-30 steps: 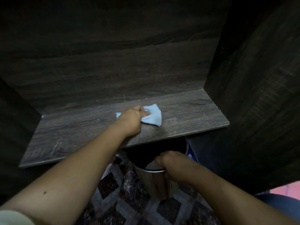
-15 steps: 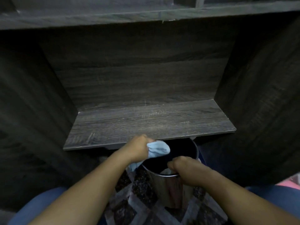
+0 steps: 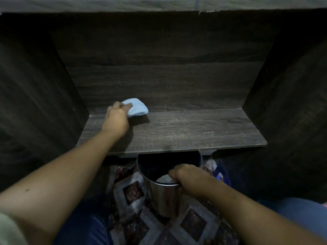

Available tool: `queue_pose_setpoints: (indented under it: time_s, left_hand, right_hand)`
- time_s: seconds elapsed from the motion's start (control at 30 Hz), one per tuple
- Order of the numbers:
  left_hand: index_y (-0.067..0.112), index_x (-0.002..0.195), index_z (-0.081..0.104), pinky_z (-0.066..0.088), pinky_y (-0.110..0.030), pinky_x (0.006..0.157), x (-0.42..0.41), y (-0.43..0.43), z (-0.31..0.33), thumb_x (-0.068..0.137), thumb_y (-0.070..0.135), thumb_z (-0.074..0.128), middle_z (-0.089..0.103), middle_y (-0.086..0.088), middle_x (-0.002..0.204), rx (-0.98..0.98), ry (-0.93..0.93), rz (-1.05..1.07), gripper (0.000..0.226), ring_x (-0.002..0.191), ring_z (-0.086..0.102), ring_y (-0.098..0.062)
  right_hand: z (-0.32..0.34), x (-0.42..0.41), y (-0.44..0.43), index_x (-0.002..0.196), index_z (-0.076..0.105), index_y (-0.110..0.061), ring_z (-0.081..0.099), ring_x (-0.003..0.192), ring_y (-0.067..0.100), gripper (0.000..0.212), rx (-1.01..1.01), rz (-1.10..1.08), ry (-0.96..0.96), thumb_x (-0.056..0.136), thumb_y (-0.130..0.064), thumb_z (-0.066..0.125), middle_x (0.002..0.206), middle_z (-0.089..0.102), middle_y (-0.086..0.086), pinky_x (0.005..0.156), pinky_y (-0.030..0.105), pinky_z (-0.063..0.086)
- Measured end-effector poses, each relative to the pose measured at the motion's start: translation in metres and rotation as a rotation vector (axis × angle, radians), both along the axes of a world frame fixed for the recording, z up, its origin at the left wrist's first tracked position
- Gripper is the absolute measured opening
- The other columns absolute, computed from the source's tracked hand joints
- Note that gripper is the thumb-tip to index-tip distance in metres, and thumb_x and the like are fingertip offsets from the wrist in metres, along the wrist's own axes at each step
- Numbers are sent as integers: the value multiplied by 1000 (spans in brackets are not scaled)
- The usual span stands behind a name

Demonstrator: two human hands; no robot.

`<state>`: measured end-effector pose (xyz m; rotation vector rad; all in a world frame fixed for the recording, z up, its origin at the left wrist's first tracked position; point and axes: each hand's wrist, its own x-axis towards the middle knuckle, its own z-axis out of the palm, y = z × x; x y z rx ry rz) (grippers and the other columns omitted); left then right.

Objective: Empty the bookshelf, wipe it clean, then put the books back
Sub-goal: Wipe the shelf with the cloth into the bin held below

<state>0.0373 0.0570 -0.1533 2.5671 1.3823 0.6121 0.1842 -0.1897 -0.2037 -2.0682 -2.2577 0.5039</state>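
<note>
A dark wood-grain bookshelf compartment fills the view, and its shelf board (image 3: 185,131) has no books on it. My left hand (image 3: 116,117) grips a light blue cloth (image 3: 137,107) at the back left of the board, where the board meets the back panel. My right hand (image 3: 184,175) holds the near rim of a shiny metal bin (image 3: 166,198) standing on the floor just below the shelf's front edge. Something pale lies inside the bin.
Dark side panels (image 3: 292,103) wall the compartment on both sides, with another shelf (image 3: 159,4) above. The floor (image 3: 134,191) has a patterned tile. A blue object (image 3: 222,174) sits to the right of the bin. My knees in blue trousers frame the bottom.
My left hand wiped the cloth to the shelf's front edge and over the bin, then carried it to the back left corner. My right hand stayed on the bin's rim.
</note>
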Motion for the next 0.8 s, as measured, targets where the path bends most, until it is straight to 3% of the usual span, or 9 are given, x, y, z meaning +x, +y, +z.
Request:
queue_pose_setpoints:
  time_s: [0.1, 0.2, 0.3, 0.5, 0.7, 0.8]
  left_hand:
    - [24, 142, 47, 32, -40, 108, -2, 32, -16, 89, -5, 47, 41, -12, 138, 27, 36, -14, 60, 122, 38, -34]
    - [24, 140, 48, 34, -44, 108, 0, 48, -44, 89, -4, 46, 42, -17, 140, -69, 111, -96, 58, 125, 41, -39]
    - [23, 141, 49, 31, -40, 108, 6, 43, -63, 83, -6, 49, 41, -15, 145, -93, 178, -113, 64, 126, 41, -40]
    - [32, 138, 51, 34, -38, 109, 15, 13, -47, 87, 7, 54, 46, -6, 144, -175, 296, -252, 56, 129, 45, -31]
    - [33, 124, 64, 44, -37, 97, 3, -63, -30, 84, 7, 56, 59, -8, 122, -294, 318, -434, 48, 115, 56, -27]
    - [26, 109, 70, 50, -34, 87, -10, -93, -21, 85, 13, 59, 68, -5, 107, -419, 358, -468, 30, 103, 63, -22]
  right_hand:
    - [-10, 1, 14, 101, 59, -11, 57, 98, 28, 15, -5, 23, -3, 89, -19, 58, 105, 59, 10, 78, 38, 49]
    - [-21, 3, 23, 104, 59, -9, 57, 99, 30, 17, -2, 33, -16, 88, -15, 57, 106, 59, 12, 78, 39, 49]
    - [-25, 6, 26, 105, 58, -9, 56, 99, 31, 19, -8, 34, -37, 86, -10, 56, 106, 59, 12, 77, 37, 47]
    - [-29, 3, 20, 103, 58, -13, 57, 99, 30, 18, -24, 45, -25, 85, -10, 56, 104, 59, 9, 77, 39, 51]
    - [-14, -13, 3, 102, 56, -10, 56, 102, 34, 18, -70, 74, -54, 85, -7, 51, 107, 57, 14, 77, 39, 48]
    - [-10, -19, -9, 95, 56, -10, 57, 99, 34, 12, -70, 86, -43, 84, -8, 53, 104, 58, 14, 76, 40, 48]
